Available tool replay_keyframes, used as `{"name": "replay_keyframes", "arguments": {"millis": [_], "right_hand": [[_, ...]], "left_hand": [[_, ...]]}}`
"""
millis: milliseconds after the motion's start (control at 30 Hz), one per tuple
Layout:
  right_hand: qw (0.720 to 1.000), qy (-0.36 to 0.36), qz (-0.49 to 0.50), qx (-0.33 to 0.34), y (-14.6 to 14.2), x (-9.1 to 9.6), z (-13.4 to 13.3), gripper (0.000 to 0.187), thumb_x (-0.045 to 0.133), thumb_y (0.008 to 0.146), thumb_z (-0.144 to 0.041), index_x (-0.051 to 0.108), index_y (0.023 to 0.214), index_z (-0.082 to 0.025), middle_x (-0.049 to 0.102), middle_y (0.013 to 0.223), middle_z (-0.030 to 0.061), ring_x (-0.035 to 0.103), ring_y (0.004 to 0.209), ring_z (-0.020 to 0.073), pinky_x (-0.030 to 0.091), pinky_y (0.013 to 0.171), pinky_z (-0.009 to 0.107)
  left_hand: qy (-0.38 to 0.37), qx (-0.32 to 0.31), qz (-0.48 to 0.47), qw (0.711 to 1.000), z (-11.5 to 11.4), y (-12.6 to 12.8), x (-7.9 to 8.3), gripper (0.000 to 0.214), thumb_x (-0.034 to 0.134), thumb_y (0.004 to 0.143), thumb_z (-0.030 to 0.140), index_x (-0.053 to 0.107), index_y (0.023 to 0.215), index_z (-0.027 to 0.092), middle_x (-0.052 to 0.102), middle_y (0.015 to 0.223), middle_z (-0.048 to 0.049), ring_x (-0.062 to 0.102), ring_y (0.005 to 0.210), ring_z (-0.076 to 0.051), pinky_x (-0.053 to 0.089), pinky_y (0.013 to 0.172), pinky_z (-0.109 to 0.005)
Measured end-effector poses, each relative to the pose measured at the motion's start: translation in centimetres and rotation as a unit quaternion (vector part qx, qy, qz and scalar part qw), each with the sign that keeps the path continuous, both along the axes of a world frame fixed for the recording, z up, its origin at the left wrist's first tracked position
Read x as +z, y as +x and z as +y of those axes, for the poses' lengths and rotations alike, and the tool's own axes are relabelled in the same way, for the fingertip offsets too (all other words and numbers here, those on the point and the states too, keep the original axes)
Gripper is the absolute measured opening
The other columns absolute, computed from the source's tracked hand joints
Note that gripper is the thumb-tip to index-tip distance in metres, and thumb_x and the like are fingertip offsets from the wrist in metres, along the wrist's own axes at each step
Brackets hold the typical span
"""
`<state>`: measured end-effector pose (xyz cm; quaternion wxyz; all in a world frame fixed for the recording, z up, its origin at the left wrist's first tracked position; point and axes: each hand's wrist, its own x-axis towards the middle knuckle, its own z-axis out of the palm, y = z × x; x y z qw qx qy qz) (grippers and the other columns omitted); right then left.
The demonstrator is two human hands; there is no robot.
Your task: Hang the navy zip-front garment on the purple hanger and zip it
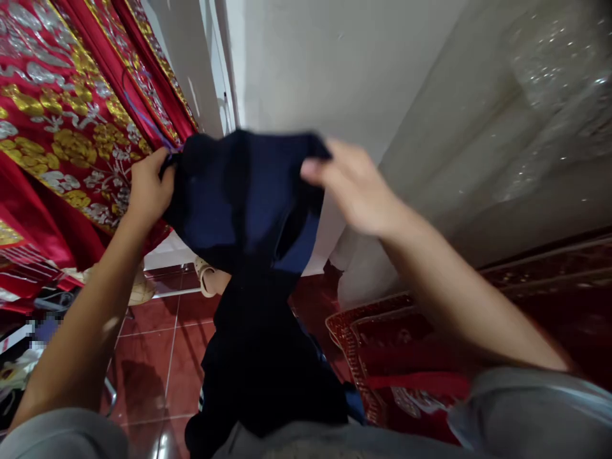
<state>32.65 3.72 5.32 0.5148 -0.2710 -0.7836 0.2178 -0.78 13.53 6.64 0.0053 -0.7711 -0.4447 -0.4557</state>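
Observation:
A dark navy garment [268, 197] is stretched between my two hands in front of me. Its exact kind does not show. My left hand [150, 185] is closed on its left upper corner, right beside the red and gold cloth. A thin purple strip [165, 141] runs up from that corner; I cannot tell whether it belongs to the garment. My right hand [356, 185], slightly blurred, pinches the opposite upper corner, thumb on the near side. The garment's lower part overlaps black fabric [268, 357] below it, and the border between them is hard to make out.
Red garments with gold and silver embroidery [71, 127] hang at the left. Clear plastic covers pale cloth [526, 127] at the right, above red beaded fabric [373, 357]. A white wall [325, 70] stands ahead. A foot in a beige clog [206, 278] rests on red floor tiles [153, 344].

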Motion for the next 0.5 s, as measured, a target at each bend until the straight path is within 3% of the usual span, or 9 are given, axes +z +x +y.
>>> {"name": "replay_keyframes", "arguments": {"millis": [67, 133, 200, 233, 300, 367, 433, 500], "right_hand": [[0.984, 0.019, -0.174, 0.036, -1.0, -0.6, -5.1, 0.026, 0.055, 0.099, -0.028, 0.068, 0.116, -0.014, 0.072, 0.116, 0.0072, 0.068, 0.113, 0.0241, 0.052, 0.105, 0.043], [0.944, -0.016, -0.298, 0.139, -1.7, -0.7, -8.7, 0.029, 0.057, 0.1, -0.027, 0.07, 0.122, -0.015, 0.073, 0.121, 0.0091, 0.07, 0.111, 0.0229, 0.056, 0.1, 0.037], [0.907, -0.05, -0.353, 0.223, -2.1, -0.4, -9.7, 0.034, 0.059, 0.101, -0.034, 0.07, 0.129, -0.018, 0.072, 0.125, 0.0091, 0.071, 0.111, 0.0208, 0.057, 0.099, 0.032], [0.902, -0.055, -0.358, 0.234, -2.2, -0.4, -9.1, 0.038, 0.059, 0.101, -0.037, 0.068, 0.133, -0.019, 0.071, 0.129, 0.009, 0.07, 0.115, 0.0206, 0.056, 0.102, 0.032], [0.925, -0.035, -0.338, 0.173, -2.5, -1.0, -6.3, 0.047, 0.059, 0.1, -0.037, 0.058, 0.145, -0.021, 0.064, 0.141, 0.0098, 0.063, 0.128, 0.0235, 0.05, 0.113, 0.039], [0.955, 0.02, -0.293, 0.037, -3.0, -2.6, -2.5, 0.063, 0.061, 0.097, -0.031, 0.042, 0.157, -0.023, 0.052, 0.153, 0.0117, 0.049, 0.143, 0.0299, 0.038, 0.122, 0.053], [0.962, 0.082, -0.25, -0.078, -4.0, -5.1, 0.9, 0.084, 0.067, 0.09, -0.032, 0.027, 0.163, -0.022, 0.038, 0.161, 0.015, 0.032, 0.153, 0.0381, 0.024, 0.124, 0.066], [0.959, 0.137, -0.218, -0.121, -5.1, -7.8, 3.4, 0.091, 0.067, 0.087, -0.038, 0.021, 0.164, -0.021, 0.031, 0.164, 0.0165, 0.021, 0.156, 0.0412, 0.016, 0.125, 0.07]], "left_hand": [[0.01, -0.028, -0.021, 0.999, -0.8, -0.3, -1.0, 0.008, 0.061, 0.089, 0.019, 0.068, 0.088, 0.018, 0.067, 0.083, 0.0007, 0.063, 0.092, -0.017, 0.047, 0.093, -0.035], [0.005, -0.07, -0.056, 0.996, -1.4, -0.1, -1.8, 0.012, 0.06, 0.085, 0.019, 0.07, 0.079, 0.02, 0.073, 0.09, -0.0022, 0.068, 0.097, -0.021, 0.05, 0.093, -0.038], [-0.011, -0.102, -0.094, 0.99, -2.1, 0.6, -2.1, 0.018, 0.063, 0.085, 0.024, 0.067, 0.067, 0.021, 0.075, 0.094, -0.0038, 0.07, 0.099, -0.024, 0.053, 0.093, -0.04], [-0.021, -0.119, -0.109, 0.987, -2.5, 1.0, -2.1, 0.024, 0.067, 0.085, 0.029, 0.065, 0.062, 0.021, 0.076, 0.096, -0.0043, 0.071, 0.1, -0.024, 0.054, 0.093, -0.04], [-0.042, -0.177, -0.125, 0.975, -3.8, 2.1, -1.7, 0.036, 0.075, 0.083, 0.041, 0.063, 0.057, 0.021, 0.077, 0.101, -0.0062, 0.072, 0.1, -0.025, 0.056, 0.091, -0.039], [-0.066, -0.264, -0.129, 0.953, -5.5, 3.4, -1.2, 0.046, 0.08, 0.081, 0.052, 0.063, 0.054, 0.019, 0.076, 0.108, -0.0099, 0.072, 0.103, -0.026, 0.057, 0.093, -0.039], [-0.103, -0.33, -0.131, 0.929, -7.1, 4.8, -1.1, 0.057, 0.077, 0.082, 0.064, 0.061, 0.052, 0.018, 0.075, 0.112, -0.0134, 0.073, 0.106, -0.027, 0.056, 0.096, -0.043], [-0.143, -0.355, -0.128, 0.915, -8.4, 6.0, -1.4, 0.065, 0.069, 0.083, 0.073, 0.059, 0.051, 0.018, 0.074, 0.114, -0.0145, 0.072, 0.109, -0.029, 0.055, 0.098, -0.046]]}}
